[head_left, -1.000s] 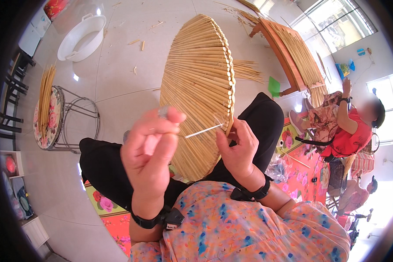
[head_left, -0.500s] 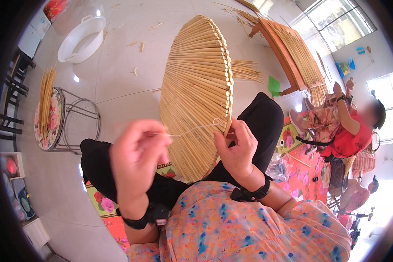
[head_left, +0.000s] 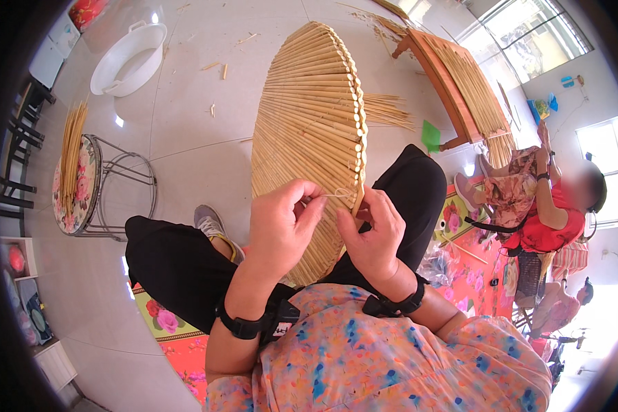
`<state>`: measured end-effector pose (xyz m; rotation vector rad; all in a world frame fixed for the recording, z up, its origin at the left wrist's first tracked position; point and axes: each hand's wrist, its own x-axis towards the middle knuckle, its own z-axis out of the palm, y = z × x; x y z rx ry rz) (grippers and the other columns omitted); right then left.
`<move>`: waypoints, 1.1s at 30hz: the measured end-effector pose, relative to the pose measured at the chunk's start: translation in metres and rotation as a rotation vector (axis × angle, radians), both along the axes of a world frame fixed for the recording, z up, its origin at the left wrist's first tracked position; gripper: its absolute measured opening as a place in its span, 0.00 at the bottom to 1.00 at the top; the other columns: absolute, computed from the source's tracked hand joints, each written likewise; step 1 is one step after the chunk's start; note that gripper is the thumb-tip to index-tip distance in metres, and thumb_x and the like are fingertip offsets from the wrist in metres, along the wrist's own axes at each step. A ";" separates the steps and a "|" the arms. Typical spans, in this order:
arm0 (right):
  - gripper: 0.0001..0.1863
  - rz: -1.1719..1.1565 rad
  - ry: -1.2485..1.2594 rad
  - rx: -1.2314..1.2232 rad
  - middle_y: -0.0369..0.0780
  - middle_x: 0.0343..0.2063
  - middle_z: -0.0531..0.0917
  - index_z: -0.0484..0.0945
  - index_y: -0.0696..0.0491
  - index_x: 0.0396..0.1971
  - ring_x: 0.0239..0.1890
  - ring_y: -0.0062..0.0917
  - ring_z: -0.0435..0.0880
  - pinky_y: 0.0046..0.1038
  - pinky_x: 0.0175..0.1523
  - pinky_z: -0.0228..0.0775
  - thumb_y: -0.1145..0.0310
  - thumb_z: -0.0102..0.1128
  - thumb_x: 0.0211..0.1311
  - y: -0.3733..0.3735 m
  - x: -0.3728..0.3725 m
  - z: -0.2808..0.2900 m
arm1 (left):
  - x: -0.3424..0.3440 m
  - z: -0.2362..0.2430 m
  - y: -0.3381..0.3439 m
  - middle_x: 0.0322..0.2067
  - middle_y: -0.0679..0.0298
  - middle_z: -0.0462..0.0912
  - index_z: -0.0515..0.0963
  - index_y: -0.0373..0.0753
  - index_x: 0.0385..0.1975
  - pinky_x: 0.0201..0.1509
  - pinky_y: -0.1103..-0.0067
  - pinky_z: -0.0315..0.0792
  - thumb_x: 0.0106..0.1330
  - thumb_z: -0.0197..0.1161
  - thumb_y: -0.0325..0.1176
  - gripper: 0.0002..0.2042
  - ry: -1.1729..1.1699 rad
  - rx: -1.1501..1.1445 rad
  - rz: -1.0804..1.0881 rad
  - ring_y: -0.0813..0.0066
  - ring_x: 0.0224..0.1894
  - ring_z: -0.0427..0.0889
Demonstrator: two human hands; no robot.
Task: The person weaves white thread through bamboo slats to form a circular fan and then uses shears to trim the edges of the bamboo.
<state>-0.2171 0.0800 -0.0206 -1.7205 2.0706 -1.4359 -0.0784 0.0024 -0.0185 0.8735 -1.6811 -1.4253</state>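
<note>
A big flat piece of tan plant stalks [head_left: 309, 117], laid side by side and stitched together, stands tilted before my lap. Its right rim shows the cut stalk ends and a twisted edging. Thumb and fingers of my right hand [head_left: 378, 237] are closed on the lower part of this rim. Just left of it, my left hand [head_left: 281, 226] pinches a thin white thread [head_left: 334, 195] that runs to the rim and forms a small loop there. Whether a needle is in the left fingers cannot be seen.
A flowered round stool [head_left: 86, 185] at left bears a bundle of stalks. A white tub [head_left: 130, 62] stands on the floor at far left. More stalks lie on a wooden bench [head_left: 439, 82] at far right. A person in red [head_left: 553, 213] sits at right.
My left hand has moved right, close to the rim, and the thread between it and the rim is much shorter. My right hand keeps its hold. A shoe has come into sight.
</note>
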 end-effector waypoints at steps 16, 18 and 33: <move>0.20 -0.026 -0.022 0.004 0.42 0.28 0.80 0.77 0.64 0.42 0.27 0.26 0.84 0.23 0.33 0.78 0.77 0.72 0.47 0.000 0.004 -0.002 | 0.016 0.019 -0.007 0.27 0.66 0.80 0.75 0.31 0.35 0.26 0.87 0.69 0.69 0.59 0.24 0.03 0.094 0.042 0.103 0.86 0.21 0.74; 0.19 -0.028 -0.037 -0.005 0.42 0.28 0.80 0.78 0.63 0.41 0.26 0.25 0.84 0.22 0.33 0.77 0.77 0.72 0.47 0.000 0.005 -0.003 | 0.012 0.021 -0.009 0.28 0.64 0.82 0.75 0.31 0.35 0.27 0.87 0.69 0.69 0.59 0.24 0.03 0.131 0.055 0.104 0.86 0.21 0.74; 0.22 0.011 -0.020 0.012 0.43 0.30 0.80 0.77 0.62 0.44 0.27 0.27 0.83 0.23 0.32 0.78 0.77 0.72 0.47 -0.001 0.009 -0.002 | -0.016 0.039 -0.023 0.30 0.61 0.84 0.71 0.38 0.35 0.31 0.86 0.73 0.73 0.54 0.30 0.04 0.455 0.297 -0.039 0.79 0.25 0.82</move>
